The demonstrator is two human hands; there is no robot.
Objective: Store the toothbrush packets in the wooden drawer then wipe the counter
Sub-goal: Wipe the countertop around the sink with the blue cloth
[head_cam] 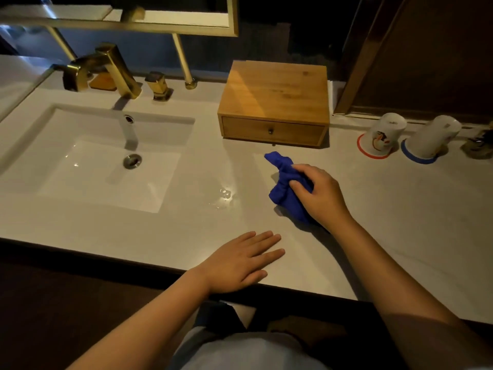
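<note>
A wooden drawer box (274,102) stands at the back of the white counter (400,209), its drawer front with a small knob pushed in. No toothbrush packets are in sight. In front of the box my right hand (320,196) grips a bunched blue cloth (282,182) that presses on the counter. My left hand (240,263) lies flat, fingers spread, near the counter's front edge and holds nothing. A small wet patch (225,194) glistens left of the cloth.
A white sink basin (106,161) with a gold tap (106,70) fills the left side. Two upturned cups (384,134) (432,138) stand at the back right on coloured coasters. A gold-framed mirror hangs above.
</note>
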